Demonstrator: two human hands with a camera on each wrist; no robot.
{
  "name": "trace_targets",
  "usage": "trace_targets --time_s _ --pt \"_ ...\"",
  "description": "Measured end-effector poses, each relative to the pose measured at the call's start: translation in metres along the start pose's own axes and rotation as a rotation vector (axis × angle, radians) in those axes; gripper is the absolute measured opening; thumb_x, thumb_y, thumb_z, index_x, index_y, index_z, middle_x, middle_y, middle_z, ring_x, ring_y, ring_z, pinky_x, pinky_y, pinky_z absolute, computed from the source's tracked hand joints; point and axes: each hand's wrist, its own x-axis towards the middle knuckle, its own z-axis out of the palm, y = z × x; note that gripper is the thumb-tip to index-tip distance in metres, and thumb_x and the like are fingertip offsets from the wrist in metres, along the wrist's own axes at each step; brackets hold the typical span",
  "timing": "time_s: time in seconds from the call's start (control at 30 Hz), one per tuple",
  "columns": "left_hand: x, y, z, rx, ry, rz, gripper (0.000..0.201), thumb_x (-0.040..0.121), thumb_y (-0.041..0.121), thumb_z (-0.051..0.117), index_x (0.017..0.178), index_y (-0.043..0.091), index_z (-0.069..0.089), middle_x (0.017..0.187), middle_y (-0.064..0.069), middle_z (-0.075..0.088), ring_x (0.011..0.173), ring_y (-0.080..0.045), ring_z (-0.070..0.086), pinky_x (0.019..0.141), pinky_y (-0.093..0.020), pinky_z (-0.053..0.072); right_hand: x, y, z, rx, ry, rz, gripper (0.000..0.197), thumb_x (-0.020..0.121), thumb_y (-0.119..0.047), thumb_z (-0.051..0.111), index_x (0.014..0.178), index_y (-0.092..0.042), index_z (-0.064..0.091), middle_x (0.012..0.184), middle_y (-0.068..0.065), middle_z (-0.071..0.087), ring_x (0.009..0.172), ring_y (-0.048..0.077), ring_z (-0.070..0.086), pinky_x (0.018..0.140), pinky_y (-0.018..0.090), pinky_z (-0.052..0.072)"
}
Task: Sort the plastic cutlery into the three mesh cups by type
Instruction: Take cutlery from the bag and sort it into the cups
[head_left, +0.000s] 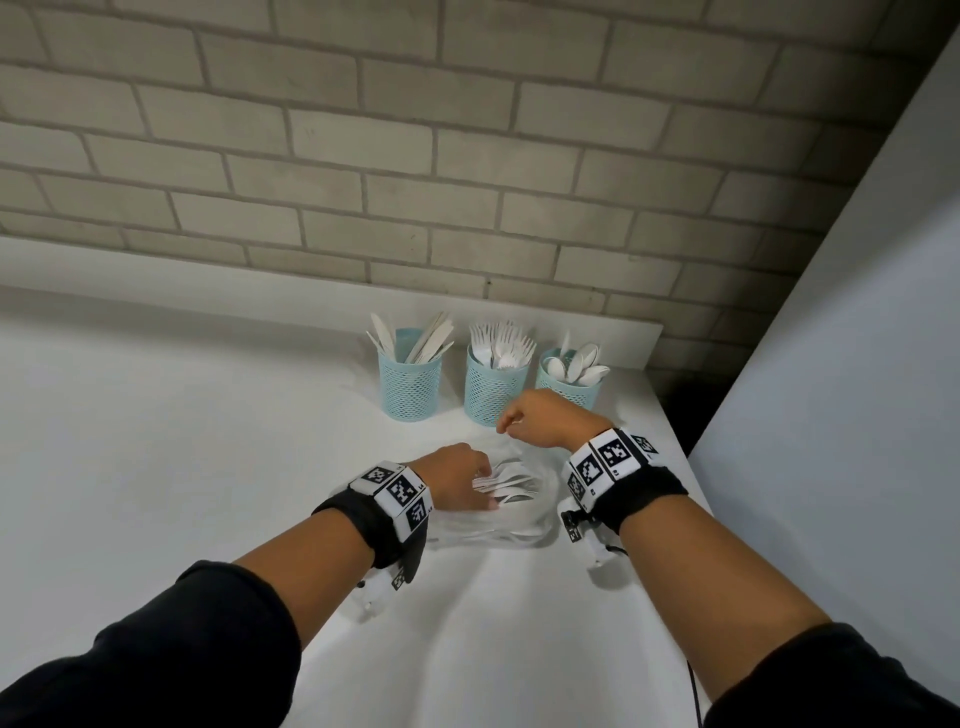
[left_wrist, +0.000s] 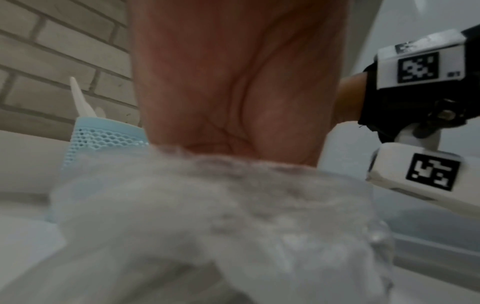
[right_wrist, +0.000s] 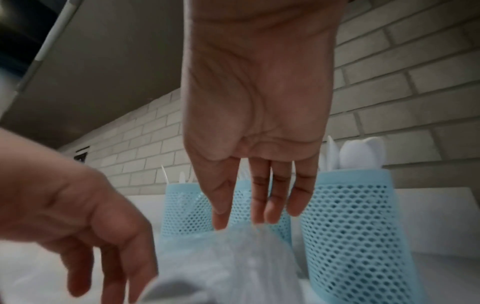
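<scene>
Clear crinkled plastic, a bag (head_left: 524, 499), lies on the white counter (head_left: 208, 441) in front of three pale-blue mesh cups. Knife cup (head_left: 410, 384) on the left, fork cup (head_left: 493, 389) in the middle, spoon cup (head_left: 571, 382) on the right; all three already stocked. The remaining forks (head_left: 506, 486) lie inside the bag, near its mouth.

Risks as I judge them: the film is slack and slippery, so a pull on one side could drag the whole bag toward the cups and knock the fork cup, which stands just beyond my right knuckles. Tines may snag the plastic on the way out and scatter pieces across the counter. White cutlery on a white top is easy to lose.

Right hand (head_left: 535, 418): raised above the bag, fingers hanging downward in the wrist view, tips pinched together on the bag's upper edge, lifting it.

Left hand (head_left: 457, 486): low, palm down, reaching into the bag opening, fingertips at the fork handles. Whether they have closed on a fork I cannot tell; the left wrist view shows only palm and blurred plastic.
</scene>
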Motion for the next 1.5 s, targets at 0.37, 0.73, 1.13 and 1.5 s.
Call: trace_targets --time_s 0.37,0.73,1.13,1.5 --pt "0.002 -0.003 0.003 -0.005 -0.010 -0.063 0.053 0.088 0.042 0.059 0.130 0.010 0.048 0.132 -0.010 0.052 0.120 -0.023 0.050 0.097 -0.029 0.038 -0.013 0.023 0.025 0.068 0.007 0.097 0.046 0.091 -0.012 0.056 0.135 -0.019 0.049 0.139 0.008 0.050 0.125 0.025 0.048 0.105 0.032 0.035" --pt "0.001 -0.003 -0.001 -0.060 -0.037 -0.060 0.041 0.088 0.037 0.061 0.109 0.003 0.058 0.107 -0.010 0.057 0.094 -0.020 0.049 0.078 -0.026 0.034 -0.004 0.024 0.024 0.095 0.087 0.122 0.037 0.088 -0.009 0.055 0.124 -0.012 0.060 0.128 0.008 0.058 0.115 0.023 0.054 0.098 0.031 0.041" --pt "0.002 -0.017 -0.005 -0.230 -0.031 -0.125 0.031 0.092 0.035 0.056 0.104 0.007 0.062 0.100 -0.006 0.058 0.088 -0.014 0.045 0.079 -0.023 0.033 -0.005 0.029 0.020 0.223 0.110 0.102 0.029 0.090 -0.007 0.054 0.117 -0.010 0.065 0.120 0.009 0.064 0.106 0.020 0.057 0.088 0.023 0.038" --pt "-0.003 -0.016 -0.009 -0.178 -0.020 -0.126 0.033 0.096 0.031 0.049 0.119 0.007 0.052 0.114 -0.009 0.054 0.105 -0.025 0.051 0.085 -0.027 0.035 -0.004 0.030 0.020 0.277 0.117 0.127 0.027 0.089 -0.007 0.056 0.114 -0.011 0.066 0.122 0.008 0.063 0.110 0.021 0.057 0.092 0.026 0.039"
